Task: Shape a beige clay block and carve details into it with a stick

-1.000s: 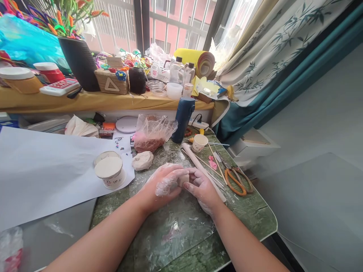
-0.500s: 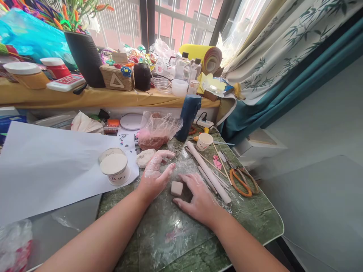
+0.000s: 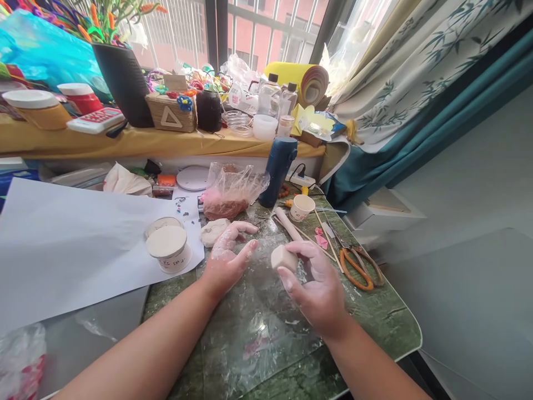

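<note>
Between the thumb and fingers of my right hand (image 3: pixel 318 283) is a small pale clay cube (image 3: pixel 283 259), held up off the plastic sheet (image 3: pixel 250 344). My left hand (image 3: pixel 231 255) is powdery white, its fingers apart and nothing in them; it rests near a lump of pale clay (image 3: pixel 214 232). Behind my right hand lies a pale rolling pin (image 3: pixel 287 223), partly hidden by the fingers. Thin sticks (image 3: pixel 332 244) lie to its right.
Orange-handled scissors (image 3: pixel 357 269) lie at the right side of the green table. A paper cup (image 3: pixel 302 208) and a dark blue flask (image 3: pixel 278 172) stand farther back, beside bagged brown clay (image 3: pixel 225 206). To the left, a lidded cup (image 3: pixel 167 247) sits on white paper (image 3: pixel 83 250).
My right hand has closed on the clay cube and lifted it from the sheet, moving slightly right and tilting it. My left hand has stayed nearly still.
</note>
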The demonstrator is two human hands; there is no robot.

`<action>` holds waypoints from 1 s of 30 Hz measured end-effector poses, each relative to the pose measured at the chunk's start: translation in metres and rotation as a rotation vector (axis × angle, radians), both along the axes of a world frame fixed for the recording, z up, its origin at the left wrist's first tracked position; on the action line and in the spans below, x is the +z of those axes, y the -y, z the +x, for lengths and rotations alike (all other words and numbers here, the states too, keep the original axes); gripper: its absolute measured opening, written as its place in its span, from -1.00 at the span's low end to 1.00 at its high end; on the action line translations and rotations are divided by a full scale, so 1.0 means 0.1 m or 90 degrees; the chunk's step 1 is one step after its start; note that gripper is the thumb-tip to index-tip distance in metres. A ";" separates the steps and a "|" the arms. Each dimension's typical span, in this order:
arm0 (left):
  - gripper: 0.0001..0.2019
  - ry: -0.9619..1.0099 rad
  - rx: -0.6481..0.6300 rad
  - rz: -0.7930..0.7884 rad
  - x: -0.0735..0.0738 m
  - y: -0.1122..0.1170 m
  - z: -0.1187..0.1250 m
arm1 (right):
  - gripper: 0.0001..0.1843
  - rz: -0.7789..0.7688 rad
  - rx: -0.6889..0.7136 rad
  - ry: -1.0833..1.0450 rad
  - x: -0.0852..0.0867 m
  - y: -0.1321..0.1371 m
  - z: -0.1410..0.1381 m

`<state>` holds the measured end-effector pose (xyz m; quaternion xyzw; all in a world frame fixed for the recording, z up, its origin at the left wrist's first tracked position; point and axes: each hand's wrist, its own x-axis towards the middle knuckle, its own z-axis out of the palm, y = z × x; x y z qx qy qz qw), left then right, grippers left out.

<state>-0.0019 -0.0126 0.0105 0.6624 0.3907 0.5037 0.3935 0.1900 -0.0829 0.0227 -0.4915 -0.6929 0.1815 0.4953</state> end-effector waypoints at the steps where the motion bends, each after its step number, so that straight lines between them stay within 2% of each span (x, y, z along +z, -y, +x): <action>1: -0.82 0.000 -0.001 0.000 -0.01 0.00 0.00 | -0.68 -0.016 0.011 0.018 -0.03 0.01 0.01; 4: -0.81 0.002 -0.002 -0.013 -0.03 -0.01 -0.01 | -0.50 -0.112 0.051 0.128 -0.18 0.03 0.02; 7: -0.80 0.001 -0.005 -0.020 -0.04 -0.01 -0.01 | -0.30 -0.137 0.030 0.145 -0.31 0.02 0.02; 10: -0.81 0.001 -0.007 -0.019 -0.04 -0.01 -0.01 | -0.37 -0.150 0.068 0.176 -0.36 -0.01 0.00; 13: -0.82 -0.002 -0.007 -0.025 -0.04 -0.01 -0.01 | -0.54 -0.158 0.090 0.180 -0.29 -0.04 -0.03; 18: -0.81 -0.003 0.003 -0.038 -0.01 -0.01 0.00 | -0.54 -0.027 0.011 0.050 -0.01 -0.02 -0.05; 20: -0.81 -0.002 0.006 -0.048 0.00 -0.01 0.00 | -0.51 0.011 -0.008 0.021 0.02 0.00 -0.04; 24: -0.83 0.004 0.011 -0.053 0.01 -0.02 0.00 | -0.39 -0.059 0.056 0.142 -0.16 0.00 -0.01; 26: -0.83 -0.002 0.013 -0.052 -0.01 -0.02 0.00 | -0.33 -0.084 0.048 0.171 -0.26 -0.01 0.01; 30: -0.81 -0.017 0.005 -0.049 -0.04 -0.02 0.00 | -0.39 -0.124 0.035 0.212 -0.30 -0.04 0.02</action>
